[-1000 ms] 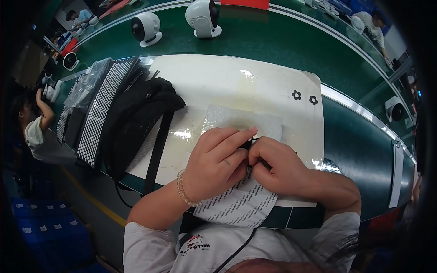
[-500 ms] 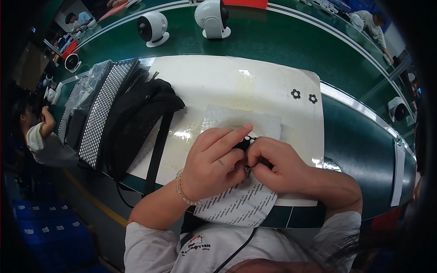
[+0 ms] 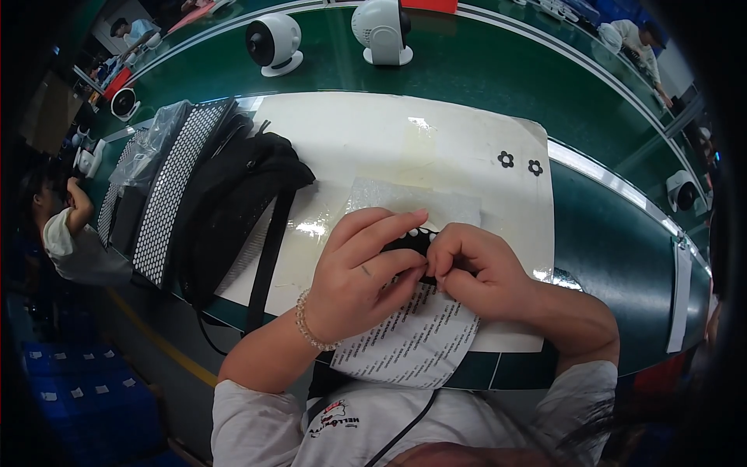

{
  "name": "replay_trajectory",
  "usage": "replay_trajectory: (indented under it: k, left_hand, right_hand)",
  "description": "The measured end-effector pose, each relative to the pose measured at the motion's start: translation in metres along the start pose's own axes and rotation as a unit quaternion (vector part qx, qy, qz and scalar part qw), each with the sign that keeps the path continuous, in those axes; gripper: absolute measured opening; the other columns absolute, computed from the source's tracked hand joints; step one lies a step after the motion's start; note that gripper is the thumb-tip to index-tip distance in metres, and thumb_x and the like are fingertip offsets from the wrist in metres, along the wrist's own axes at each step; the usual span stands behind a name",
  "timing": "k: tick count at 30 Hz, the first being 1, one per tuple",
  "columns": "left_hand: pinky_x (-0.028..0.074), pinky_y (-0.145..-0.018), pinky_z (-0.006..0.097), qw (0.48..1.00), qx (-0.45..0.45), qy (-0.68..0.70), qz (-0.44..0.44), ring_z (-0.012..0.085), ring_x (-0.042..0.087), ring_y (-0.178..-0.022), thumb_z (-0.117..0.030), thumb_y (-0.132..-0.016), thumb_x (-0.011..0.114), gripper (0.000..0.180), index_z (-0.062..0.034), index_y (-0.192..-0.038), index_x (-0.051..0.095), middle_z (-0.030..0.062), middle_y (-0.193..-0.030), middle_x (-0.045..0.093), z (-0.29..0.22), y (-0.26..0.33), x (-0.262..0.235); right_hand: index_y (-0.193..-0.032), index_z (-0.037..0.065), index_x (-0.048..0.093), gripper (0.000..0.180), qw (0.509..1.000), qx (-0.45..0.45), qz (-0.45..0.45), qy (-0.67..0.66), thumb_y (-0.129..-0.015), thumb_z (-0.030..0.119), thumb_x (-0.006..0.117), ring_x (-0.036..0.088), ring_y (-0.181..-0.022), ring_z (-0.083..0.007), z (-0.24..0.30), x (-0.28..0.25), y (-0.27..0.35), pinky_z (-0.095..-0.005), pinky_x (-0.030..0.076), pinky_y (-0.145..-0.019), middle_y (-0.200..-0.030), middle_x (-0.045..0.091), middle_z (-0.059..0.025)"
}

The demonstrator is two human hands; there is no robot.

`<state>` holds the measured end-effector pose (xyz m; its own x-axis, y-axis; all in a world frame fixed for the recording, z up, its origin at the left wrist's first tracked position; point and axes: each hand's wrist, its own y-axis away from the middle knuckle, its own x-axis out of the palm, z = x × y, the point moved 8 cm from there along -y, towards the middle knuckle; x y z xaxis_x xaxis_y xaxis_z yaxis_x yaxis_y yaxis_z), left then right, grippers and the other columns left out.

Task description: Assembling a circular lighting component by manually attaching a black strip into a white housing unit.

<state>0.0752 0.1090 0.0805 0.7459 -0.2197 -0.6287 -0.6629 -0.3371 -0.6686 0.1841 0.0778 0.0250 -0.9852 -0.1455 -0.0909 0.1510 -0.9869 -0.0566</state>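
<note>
My left hand [image 3: 354, 272], with a beaded bracelet at its wrist, pinches a black piece with white dots [image 3: 412, 240] between thumb and fingers. Close beside it, my right hand [image 3: 478, 272] is closed with its fingertips pressed together at the right end of the same piece. What lies between those fingertips is partly hidden. Below both hands a white sheet with rows of small print [image 3: 412, 342] spreads toward my body; whether it is joined to the black piece cannot be made out. A translucent sheet [image 3: 453, 205] lies flat behind the hands.
A large pale board [image 3: 334, 124] covers the green bench. On its left lie a black bag [image 3: 233, 179] and honeycomb-patterned panels [image 3: 167, 206]. Two flower-shaped black pieces [image 3: 520, 163] rest at its right. White round-headed devices [image 3: 274, 43] stand on the line beyond. Other people sit farther off.
My fingers have shifted slightly, and more of the black dotted piece shows between them. The white devices on the far line have moved to the right.
</note>
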Motion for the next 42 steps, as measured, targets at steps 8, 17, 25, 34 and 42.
replay_trajectory:
  k: [8, 17, 25, 34, 42]
  left_hand:
    - [0.043, -0.079, 0.033, 1.000, -0.004, -0.003, -0.003, 0.0257, 0.052, -0.093, -0.003, -0.058, 0.068, 0.020, -0.0052, -0.076, 0.059, 0.0087, -0.110, 0.056, 0.001, 0.001, 0.001]
    - [0.043, -0.079, 0.033, 1.000, 0.000, -0.011, 0.005, 0.0243, 0.053, -0.093, -0.002, -0.058, 0.067, 0.020, -0.0051, -0.077, 0.060, 0.0071, -0.106, 0.058, -0.001, 0.002, 0.004]
    - [0.042, -0.078, 0.033, 1.000, 0.001, -0.008, 0.015, 0.0238, 0.053, -0.092, -0.001, -0.058, 0.065, 0.020, -0.0045, -0.077, 0.059, 0.0061, -0.103, 0.059, 0.000, 0.002, 0.009]
    - [0.041, -0.080, 0.034, 0.999, 0.004, -0.027, 0.034, 0.0254, 0.052, -0.093, 0.001, -0.057, 0.064, 0.024, -0.0048, -0.078, 0.057, 0.0065, -0.106, 0.057, 0.000, 0.004, 0.014]
    - [0.041, -0.081, 0.034, 0.999, 0.008, -0.034, 0.037, 0.0268, 0.051, -0.094, 0.004, -0.055, 0.064, 0.027, -0.0054, -0.079, 0.055, 0.0076, -0.110, 0.056, 0.000, 0.004, 0.015]
  right_hand:
    - [-0.080, 0.004, 0.048, 0.010, 0.995, -0.058, -0.009, 0.084, -0.071, 0.000, 0.048, 0.048, -0.060, -0.0150, 0.010, 0.001, -0.001, -0.0267, 0.040, -0.054, -0.074, 0.049, -0.0071]
    - [-0.080, 0.004, 0.048, 0.011, 0.980, -0.090, -0.020, 0.178, -0.069, 0.001, 0.050, 0.048, -0.057, -0.0193, 0.020, 0.004, -0.001, -0.0297, 0.040, -0.053, -0.072, 0.048, -0.0087]
    - [-0.079, 0.004, 0.048, 0.011, 0.973, -0.087, -0.032, 0.209, -0.069, 0.002, 0.051, 0.050, -0.057, -0.0232, 0.021, 0.005, -0.001, -0.0322, 0.041, -0.053, -0.071, 0.049, -0.0096]
    - [-0.080, 0.004, 0.048, 0.012, 0.975, -0.076, -0.033, 0.204, -0.068, 0.002, 0.051, 0.051, -0.059, -0.0250, 0.019, 0.004, -0.003, -0.0332, 0.042, -0.054, -0.072, 0.050, -0.0105]
    - [-0.080, 0.004, 0.048, 0.012, 0.982, -0.042, -0.026, 0.181, -0.069, 0.003, 0.051, 0.051, -0.060, -0.0231, 0.016, 0.004, -0.003, -0.0328, 0.042, -0.056, -0.072, 0.050, -0.0103]
